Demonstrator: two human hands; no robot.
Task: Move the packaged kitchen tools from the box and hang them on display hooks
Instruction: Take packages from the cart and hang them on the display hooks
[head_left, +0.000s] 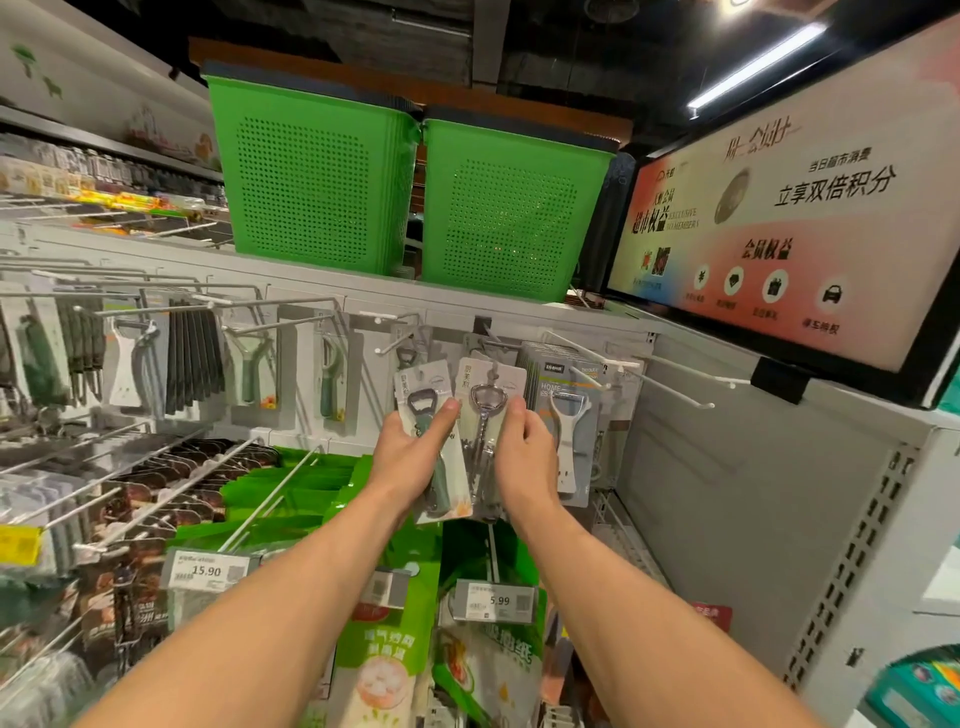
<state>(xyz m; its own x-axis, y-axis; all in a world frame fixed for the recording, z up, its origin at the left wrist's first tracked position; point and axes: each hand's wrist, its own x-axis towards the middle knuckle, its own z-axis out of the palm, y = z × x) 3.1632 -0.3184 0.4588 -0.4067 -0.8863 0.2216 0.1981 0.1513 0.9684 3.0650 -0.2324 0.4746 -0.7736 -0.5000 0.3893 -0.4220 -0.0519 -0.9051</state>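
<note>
Head view, shop display wall with rows of hooks.

- Left hand: raised in front of the wall, grasping a bottle opener pack. One finger lies up across the front of the card and the others are behind it. The opener has a dark head and a green handle. The pack is tilted slightly to the left.
- Right hand: raised beside the left, grasping a corkscrew pack by its right edge, thumb on the front of the card. The tool inside is silver metal.
- The two packs sit side by side, edges touching or overlapping, both at the height of the middle row of hooks. I cannot tell whether the top of either card is on a hook.
- Just right of the corkscrew pack, a peeler pack with a white peeler hangs at the front of a stack of like packs.
- Left along the same row hang more carded peelers and dark-handled tools.
- Right of the peeler pack, several hooks are bare.
- Top shelf: two green baskets side by side.
- Below the hands: green bags on long hooks, and price tags reading 15.90 and 5.99.
- Upper right: a lit sign with printed text.
</note>
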